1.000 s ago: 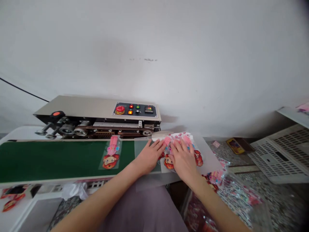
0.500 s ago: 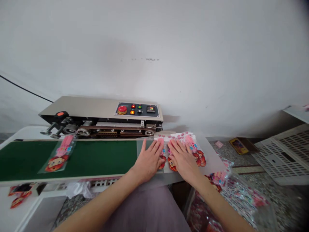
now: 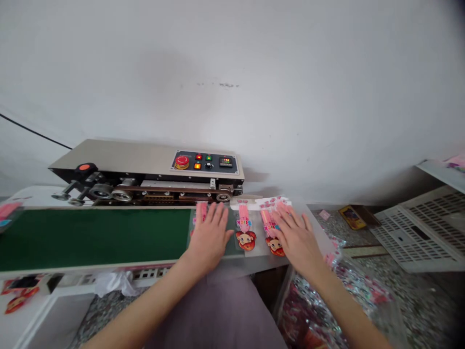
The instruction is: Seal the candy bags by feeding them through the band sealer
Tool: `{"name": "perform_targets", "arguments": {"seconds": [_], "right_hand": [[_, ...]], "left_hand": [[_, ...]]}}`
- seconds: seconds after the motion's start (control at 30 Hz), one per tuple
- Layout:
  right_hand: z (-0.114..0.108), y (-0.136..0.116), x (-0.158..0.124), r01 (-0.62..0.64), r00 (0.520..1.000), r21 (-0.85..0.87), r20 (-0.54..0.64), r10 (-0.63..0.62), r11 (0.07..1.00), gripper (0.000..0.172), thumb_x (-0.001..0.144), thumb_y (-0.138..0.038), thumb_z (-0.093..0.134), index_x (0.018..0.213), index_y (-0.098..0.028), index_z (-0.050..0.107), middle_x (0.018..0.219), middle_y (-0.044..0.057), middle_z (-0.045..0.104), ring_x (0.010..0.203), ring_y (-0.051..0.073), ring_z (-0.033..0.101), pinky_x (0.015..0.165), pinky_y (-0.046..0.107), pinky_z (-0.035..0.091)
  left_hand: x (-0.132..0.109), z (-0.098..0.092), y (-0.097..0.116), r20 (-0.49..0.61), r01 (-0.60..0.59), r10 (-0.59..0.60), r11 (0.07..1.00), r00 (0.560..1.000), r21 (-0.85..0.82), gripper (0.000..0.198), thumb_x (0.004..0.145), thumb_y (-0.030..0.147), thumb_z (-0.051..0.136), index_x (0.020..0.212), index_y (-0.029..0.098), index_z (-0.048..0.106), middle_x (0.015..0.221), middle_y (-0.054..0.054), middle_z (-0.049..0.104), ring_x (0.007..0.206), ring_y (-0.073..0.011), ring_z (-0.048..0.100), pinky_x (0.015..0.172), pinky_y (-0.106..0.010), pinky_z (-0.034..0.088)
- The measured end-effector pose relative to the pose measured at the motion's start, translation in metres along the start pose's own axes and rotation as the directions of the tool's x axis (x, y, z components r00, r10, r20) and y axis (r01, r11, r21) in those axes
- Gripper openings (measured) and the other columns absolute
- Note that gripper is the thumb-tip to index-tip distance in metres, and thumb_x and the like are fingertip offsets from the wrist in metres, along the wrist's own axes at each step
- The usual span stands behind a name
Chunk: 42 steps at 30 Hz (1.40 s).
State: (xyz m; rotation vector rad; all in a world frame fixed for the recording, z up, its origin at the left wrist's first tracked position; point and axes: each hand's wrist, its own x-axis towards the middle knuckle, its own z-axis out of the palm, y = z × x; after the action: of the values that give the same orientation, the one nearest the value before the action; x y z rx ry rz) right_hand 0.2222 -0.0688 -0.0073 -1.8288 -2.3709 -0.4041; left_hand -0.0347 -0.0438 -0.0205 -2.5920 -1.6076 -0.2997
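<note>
My left hand (image 3: pixel 210 236) lies flat with fingers spread over a clear plastic packet (image 3: pixel 201 212) at the right end of the green belt (image 3: pixel 109 237). Most of that packet is under the hand. Just to its right rests another packet (image 3: pixel 245 228), showing pink sticks and a red-haired cartoon head. My right hand (image 3: pixel 296 234), fingers also spread, covers part of a third packet (image 3: pixel 271 228) on the pale board (image 3: pixel 316 228). A white card with pink marks (image 3: pixel 269 202) lies along the upper edge. The belt runs in front of a band sealing machine (image 3: pixel 152 160).
The sealer's lit control panel (image 3: pixel 205 162) has a red stop button. On the far left, a packet (image 3: pixel 7 213) is on the belt. Bags of shiny packets (image 3: pixel 348 286) lie below right, near a white plastic crate (image 3: pixel 417 237) and a small open box (image 3: pixel 356 216).
My left hand has slid left with a packet under it, uncovering the packet between my hands. My right hand has shifted right. The packet on the belt has travelled to the far left.
</note>
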Motion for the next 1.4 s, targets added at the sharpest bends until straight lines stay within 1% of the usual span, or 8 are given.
{"name": "perform_targets", "arguments": {"seconds": [0.1,0.2,0.5,0.63,0.83,1.17,1.27,1.4], "right_hand": [[0.013,0.009,-0.011,-0.041,0.999,-0.044,0.002,0.041,0.998,0.048,0.105,-0.038,0.035,0.148,-0.021,0.048,0.157,0.009,0.042,0.146,0.032,0.033,0.115,0.06,0.028],[0.023,-0.01,-0.008,-0.043,0.999,-0.046,0.005,0.043,0.998,0.05,0.104,-0.04,0.038,0.15,-0.022,0.045,0.156,0.011,0.043,0.145,0.035,0.034,0.116,0.063,0.023],[0.019,-0.066,0.023,-0.07,0.997,0.074,-0.033,0.073,0.995,0.05,0.102,-0.047,0.041,0.144,-0.022,0.053,0.152,0.012,0.049,0.141,0.038,0.037,0.113,0.063,0.023],[0.016,-0.052,0.018,-0.071,0.996,0.067,-0.05,0.075,0.995,0.049,0.104,-0.041,0.04,0.147,-0.021,0.049,0.152,0.011,0.049,0.141,0.036,0.037,0.115,0.061,0.02],[0.007,-0.034,0.025,-0.013,1.0,0.116,-0.022,0.016,0.993,0.044,0.103,-0.025,0.036,0.144,-0.023,0.052,0.147,0.008,0.055,0.135,0.032,0.04,0.112,0.053,0.028],[0.005,-0.054,0.093,-0.008,0.994,0.287,0.106,-0.023,0.958,0.038,0.098,-0.016,0.039,0.118,-0.024,0.07,0.116,0.01,0.064,0.106,0.026,0.051,0.086,0.037,0.041],[0.006,-0.051,0.09,-0.007,0.993,0.295,0.114,-0.028,0.956,0.039,0.096,-0.012,0.039,0.115,-0.024,0.071,0.118,0.008,0.066,0.108,0.025,0.053,0.087,0.036,0.043],[0.009,-0.028,0.059,0.008,1.0,0.199,0.009,-0.01,0.98,0.051,0.095,-0.009,0.036,0.14,-0.021,0.057,0.139,0.007,0.06,0.129,0.024,0.047,0.107,0.041,0.037]], "left_hand": [[0.008,0.01,0.022,-0.012,-0.159,0.158,0.984,0.987,-0.076,0.059,0.106,0.049,0.024,0.152,0.017,0.041,0.161,-0.012,0.034,0.151,-0.0288,0.027,0.12,-0.064,0.018],[0.01,0.022,0.03,-0.017,-0.235,0.234,0.966,0.972,-0.106,0.061,0.105,0.052,0.024,0.156,0.019,0.033,0.163,-0.012,0.029,0.152,-0.0284,0.024,0.118,-0.066,0.021],[-0.013,0.003,-0.022,0.067,-0.128,0.131,0.991,0.989,-0.05,0.06,0.105,0.053,0.026,0.151,0.018,0.042,0.161,-0.015,0.034,0.15,-0.0309,0.028,0.118,-0.069,0.016],[-0.005,-0.008,-0.009,0.053,-0.048,0.05,0.998,0.997,-0.044,0.058,0.105,0.047,0.028,0.149,0.013,0.045,0.159,-0.017,0.036,0.148,-0.0342,0.032,0.119,-0.068,0.016],[0.012,0.009,0.032,0.066,-0.219,0.229,0.967,0.971,-0.132,0.059,0.106,0.045,0.025,0.153,0.011,0.038,0.162,-0.017,0.03,0.152,-0.0309,0.023,0.119,-0.069,0.017],[0.004,0.028,0.025,-0.003,-0.235,0.237,0.964,0.972,-0.123,0.065,0.105,0.051,0.02,0.155,0.012,0.031,0.166,-0.016,0.019,0.155,-0.0288,0.012,0.117,-0.071,0.018],[0.004,0.031,0.026,-0.023,-0.222,0.221,0.967,0.975,-0.128,0.064,0.105,0.05,0.02,0.155,0.013,0.03,0.167,-0.015,0.017,0.155,-0.0278,0.011,0.117,-0.069,0.017],[0.003,0.032,0.023,-0.027,-0.221,0.219,0.964,0.975,-0.15,0.063,0.105,0.05,0.019,0.157,0.015,0.028,0.166,-0.015,0.02,0.154,-0.0273,0.016,0.118,-0.069,0.015]]}}
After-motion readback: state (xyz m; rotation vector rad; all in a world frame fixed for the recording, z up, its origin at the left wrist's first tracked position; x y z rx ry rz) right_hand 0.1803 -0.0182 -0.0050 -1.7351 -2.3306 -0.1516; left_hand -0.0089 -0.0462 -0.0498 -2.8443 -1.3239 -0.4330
